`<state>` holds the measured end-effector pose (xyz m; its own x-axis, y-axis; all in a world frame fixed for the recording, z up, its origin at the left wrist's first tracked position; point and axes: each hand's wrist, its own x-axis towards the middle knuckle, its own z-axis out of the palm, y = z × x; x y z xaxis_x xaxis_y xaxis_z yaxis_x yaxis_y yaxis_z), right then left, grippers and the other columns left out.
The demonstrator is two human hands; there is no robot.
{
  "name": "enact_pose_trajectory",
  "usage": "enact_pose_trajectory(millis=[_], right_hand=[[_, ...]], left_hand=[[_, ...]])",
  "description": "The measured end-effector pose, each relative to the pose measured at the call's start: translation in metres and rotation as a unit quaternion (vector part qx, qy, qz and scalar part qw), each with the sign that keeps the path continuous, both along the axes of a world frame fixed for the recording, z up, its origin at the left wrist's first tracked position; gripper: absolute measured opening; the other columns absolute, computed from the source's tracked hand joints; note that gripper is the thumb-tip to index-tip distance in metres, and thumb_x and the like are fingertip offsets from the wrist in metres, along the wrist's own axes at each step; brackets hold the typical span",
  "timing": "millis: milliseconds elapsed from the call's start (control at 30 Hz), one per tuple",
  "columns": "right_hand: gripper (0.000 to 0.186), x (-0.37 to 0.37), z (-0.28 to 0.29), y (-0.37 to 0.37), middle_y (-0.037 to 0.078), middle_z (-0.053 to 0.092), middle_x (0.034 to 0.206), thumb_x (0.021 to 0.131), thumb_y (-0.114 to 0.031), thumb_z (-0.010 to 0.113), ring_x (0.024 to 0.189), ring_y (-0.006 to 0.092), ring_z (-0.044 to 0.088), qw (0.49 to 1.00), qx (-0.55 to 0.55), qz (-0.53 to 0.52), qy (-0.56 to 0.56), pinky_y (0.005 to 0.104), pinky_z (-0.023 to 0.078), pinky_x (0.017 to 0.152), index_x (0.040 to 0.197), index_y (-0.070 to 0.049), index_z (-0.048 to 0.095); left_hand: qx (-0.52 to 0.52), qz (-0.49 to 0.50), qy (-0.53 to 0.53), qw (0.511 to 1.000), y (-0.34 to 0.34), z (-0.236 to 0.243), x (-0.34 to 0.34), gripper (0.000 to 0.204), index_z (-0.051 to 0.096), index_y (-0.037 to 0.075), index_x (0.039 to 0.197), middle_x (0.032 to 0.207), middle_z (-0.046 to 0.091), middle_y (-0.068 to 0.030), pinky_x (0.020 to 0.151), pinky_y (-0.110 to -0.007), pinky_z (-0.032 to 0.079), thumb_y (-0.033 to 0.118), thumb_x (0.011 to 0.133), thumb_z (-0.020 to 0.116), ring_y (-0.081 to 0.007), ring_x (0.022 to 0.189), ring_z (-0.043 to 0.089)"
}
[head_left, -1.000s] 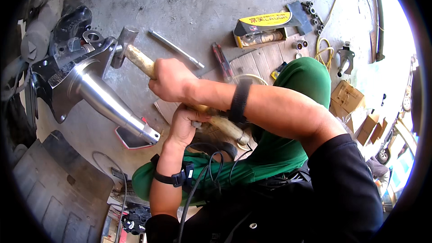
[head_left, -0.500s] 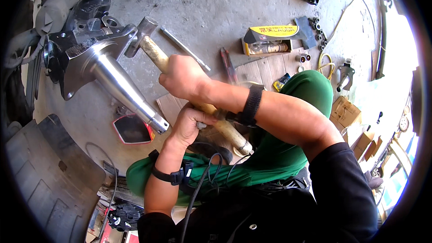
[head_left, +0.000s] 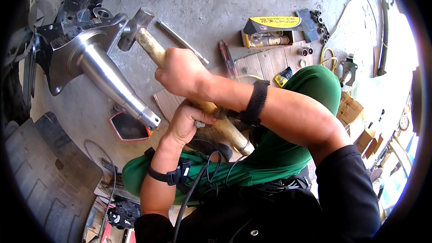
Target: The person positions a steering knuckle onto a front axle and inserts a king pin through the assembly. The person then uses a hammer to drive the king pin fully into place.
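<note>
A sledgehammer with a long, worn wooden handle (head_left: 151, 48) slants across the middle of the view. Its steel head (head_left: 137, 28) is at the edge of a dark flange; I cannot tell whether they touch. My right hand (head_left: 181, 73) is closed around the upper handle, below the head. Lower down, my left hand (head_left: 183, 123) grips the same handle, its thumb across the wood and a small grey bit by its fingers. From the flange, a shiny steel axle spindle (head_left: 108, 77) with a threaded end points toward me, left of both hands.
A black mudguard (head_left: 58, 166) fills the lower left. On the floor lie a metal bar (head_left: 182, 41), red-handled pliers (head_left: 228, 59), a yellow-black box (head_left: 270, 38), several sockets (head_left: 320, 24) and a cardboard sheet (head_left: 256, 64). A red-edged dark piece (head_left: 129, 126) lies beneath the spindle.
The spindle, flange and hammer head appear slightly farther up and left. Both hands keep their grip on the handle, and my right forearm sits a little lower at the elbow.
</note>
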<state>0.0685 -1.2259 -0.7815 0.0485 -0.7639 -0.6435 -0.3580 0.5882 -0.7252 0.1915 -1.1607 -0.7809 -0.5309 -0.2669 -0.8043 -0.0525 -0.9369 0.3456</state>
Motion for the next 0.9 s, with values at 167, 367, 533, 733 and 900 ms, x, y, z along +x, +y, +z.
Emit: enact_pose_trajectory(millis=[167, 367, 533, 733, 900], right_hand=[[0.031, 0.002, -0.004, 0.001, 0.031, 0.067, 0.092, 0.083, -0.021, 0.064, 0.093, 0.0418, 0.068, 1.000, -0.009, 0.003, 0.001, 0.0447, 0.055, 0.083, 0.090, 0.009, 0.067], [0.033, 0.000, 0.003, 0.002, 0.032, 0.067, 0.091, 0.082, -0.022, 0.065, 0.091, 0.0431, 0.068, 1.000, -0.016, -0.013, 0.002, 0.0454, 0.055, 0.082, 0.090, 0.010, 0.067], [0.037, 0.005, -0.001, 0.002, 0.029, 0.064, 0.074, 0.082, -0.026, 0.063, 0.076, 0.0408, 0.068, 0.997, -0.063, -0.023, 0.030, 0.0450, 0.053, 0.069, 0.085, 0.011, 0.063], [0.039, 0.007, -0.011, 0.006, 0.031, 0.066, 0.082, 0.083, -0.027, 0.064, 0.080, 0.0431, 0.068, 0.999, -0.025, -0.033, -0.012, 0.0451, 0.054, 0.074, 0.091, 0.011, 0.062], [0.035, 0.007, -0.004, 0.006, 0.023, 0.066, 0.072, 0.084, -0.024, 0.063, 0.065, 0.0313, 0.069, 0.997, -0.003, -0.057, -0.043, 0.0414, 0.055, 0.063, 0.089, 0.010, 0.058]], left_hand=[[-0.001, -0.006, 0.001, 1.000, 0.001, -0.002, 0.001, 0.040, 0.068, 0.000, 0.101, 0.097, 0.068, -0.0070, 0.089, -0.032, 0.051, -0.004, 0.061, 0.070, -0.0201, 0.094, 0.065], [-0.010, -0.038, -0.009, 0.999, 0.000, -0.002, 0.004, 0.041, 0.067, 0.000, 0.102, 0.098, 0.068, -0.0060, 0.086, -0.032, 0.052, -0.004, 0.062, 0.068, -0.0206, 0.093, 0.065], [-0.027, -0.051, -0.009, 0.998, -0.002, 0.002, 0.002, 0.034, 0.068, 0.000, 0.096, 0.093, 0.068, -0.0063, 0.082, -0.031, 0.052, -0.003, 0.063, 0.066, -0.0188, 0.088, 0.066], [-0.050, -0.059, 0.016, 0.997, 0.001, -0.005, 0.005, 0.035, 0.069, 0.000, 0.098, 0.095, 0.068, -0.0061, 0.086, -0.030, 0.050, -0.002, 0.063, 0.067, -0.0192, 0.092, 0.065], [-0.072, -0.079, 0.022, 0.994, -0.001, 0.001, 0.004, 0.026, 0.068, 0.002, 0.094, 0.092, 0.066, -0.0051, 0.086, -0.029, 0.043, 0.006, 0.068, 0.067, -0.0177, 0.091, 0.060]])
